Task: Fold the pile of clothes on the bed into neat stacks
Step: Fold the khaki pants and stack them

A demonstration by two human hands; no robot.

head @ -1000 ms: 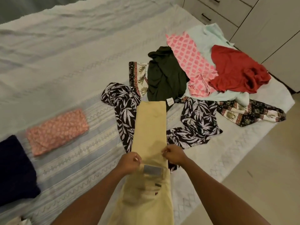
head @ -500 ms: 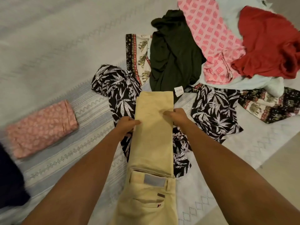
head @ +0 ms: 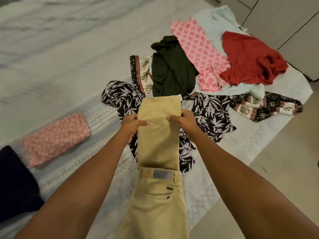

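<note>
Tan trousers [head: 158,149] lie lengthwise on the bed, legs folded back over the waistband. My left hand [head: 132,124] grips the left edge of the folded leg part, and my right hand [head: 183,119] grips the right edge. Beyond them the unfolded pile spreads out: a black-and-white leaf-print garment [head: 211,116], a dark green top [head: 172,69], a pink patterned piece [head: 198,49], a red top [head: 248,59], a pale mint garment [head: 208,19] and an elephant-print cloth [head: 264,107]. A folded pink floral garment [head: 55,138] and a dark navy folded item [head: 15,183] sit at the left.
The bed cover [head: 69,57] stretches bare to the upper left. The bed's edge runs diagonally at the lower right, with beige floor [head: 284,161] beyond. White cabinet doors [head: 284,18] stand at the top right.
My hands slid up from the waistband along the trouser legs toward the far fold and now grip both edges there. The view shifted.
</note>
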